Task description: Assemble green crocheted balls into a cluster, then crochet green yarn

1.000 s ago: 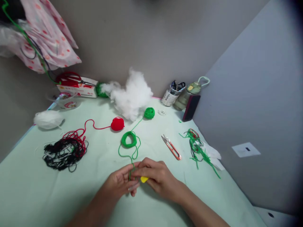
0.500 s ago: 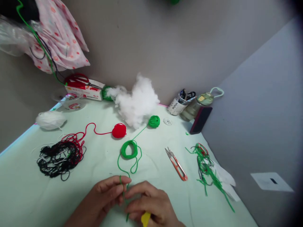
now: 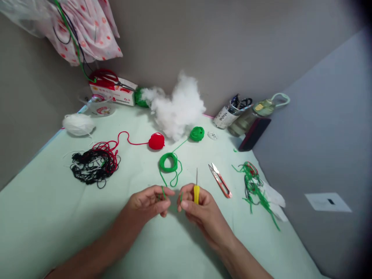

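Yarn (image 3: 164,192), green and thin, crosses the index finger of the left hand (image 3: 147,203), whose fingers curl loosely with the thumb drawn near them; whether the thumb presses the strand I cannot tell, since the palm side is turned partly away. Just beside those fingers, the right hand (image 3: 202,211) grips a yellow-handled hook (image 3: 197,194), its thin shaft pointing up above the fingers. The lower end of the handle is hidden by the thumb, and the tip is too fine to make out. A short bit of green shows at the right thumb and index tips; whether it joins the left hand's strand cannot be seen.

Beyond the left fingers, a green coil (image 3: 168,170) lies on the table (image 3: 139,248), with one strand coming down towards them and passing out of sight behind the hand. Farther beyond both hands, a green ball (image 3: 197,133) sits near white fluff (image 3: 177,110), which partly covers a green bundle (image 3: 141,98). To the right of the right fingers lie orange-handled snips (image 3: 220,184), then a tangle of scraps (image 3: 252,184). Left of the left fingers, black yarn (image 3: 93,166) is knotted too thickly to trace. The picture's bottom edge cuts off both forearms.
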{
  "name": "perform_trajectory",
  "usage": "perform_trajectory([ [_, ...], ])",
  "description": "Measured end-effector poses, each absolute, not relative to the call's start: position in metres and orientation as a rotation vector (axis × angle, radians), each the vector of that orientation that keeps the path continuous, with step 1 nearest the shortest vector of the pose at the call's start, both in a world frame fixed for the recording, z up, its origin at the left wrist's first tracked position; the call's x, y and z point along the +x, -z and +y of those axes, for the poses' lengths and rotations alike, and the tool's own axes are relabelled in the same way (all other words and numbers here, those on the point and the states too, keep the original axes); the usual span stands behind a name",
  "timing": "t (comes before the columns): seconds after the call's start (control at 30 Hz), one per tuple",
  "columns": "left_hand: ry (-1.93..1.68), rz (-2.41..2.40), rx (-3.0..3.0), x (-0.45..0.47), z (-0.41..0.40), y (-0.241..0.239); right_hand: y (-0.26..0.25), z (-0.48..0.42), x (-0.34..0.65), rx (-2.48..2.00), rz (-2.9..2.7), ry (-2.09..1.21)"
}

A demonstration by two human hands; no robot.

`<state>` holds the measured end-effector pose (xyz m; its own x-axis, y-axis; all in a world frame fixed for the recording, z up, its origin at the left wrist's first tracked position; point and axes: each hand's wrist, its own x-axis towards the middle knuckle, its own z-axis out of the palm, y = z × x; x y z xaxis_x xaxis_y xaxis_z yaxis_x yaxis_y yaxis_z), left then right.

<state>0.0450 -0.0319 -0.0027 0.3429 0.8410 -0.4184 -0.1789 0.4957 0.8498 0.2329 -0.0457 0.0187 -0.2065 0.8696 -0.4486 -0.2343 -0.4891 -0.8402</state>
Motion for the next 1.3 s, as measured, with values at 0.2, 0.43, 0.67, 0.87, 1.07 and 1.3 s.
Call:
perform_trajectory([
  [0.2,-0.989,1.100,1.140,0.032,-0.041,-0.011,-0.027,-0.046,0.221,-1.274,-0.890,-1.855],
  [0.43,-1.048,1.069,1.295,0.026,-0.037,-0.024,-0.026,-0.047,0.211,-1.298,-1.108,-1.771],
  [0.67,-1.006,1.046,1.323,0.030,-0.040,-0.014,-0.026,-0.046,0.211,-1.313,-0.997,-1.660],
  [0.87,-1.081,1.014,1.479,0.032,-0.045,-0.004,-0.021,-0.056,0.217,-1.333,-1.102,-1.611],
  [1.07,-1.052,0.960,1.499,0.037,-0.048,0.006,-0.021,-0.059,0.221,-1.308,-1.178,-1.475],
  [1.3,-1.089,0.908,1.452,0.042,-0.049,0.006,-0.024,-0.060,0.221,-1.291,-1.261,-1.401],
])
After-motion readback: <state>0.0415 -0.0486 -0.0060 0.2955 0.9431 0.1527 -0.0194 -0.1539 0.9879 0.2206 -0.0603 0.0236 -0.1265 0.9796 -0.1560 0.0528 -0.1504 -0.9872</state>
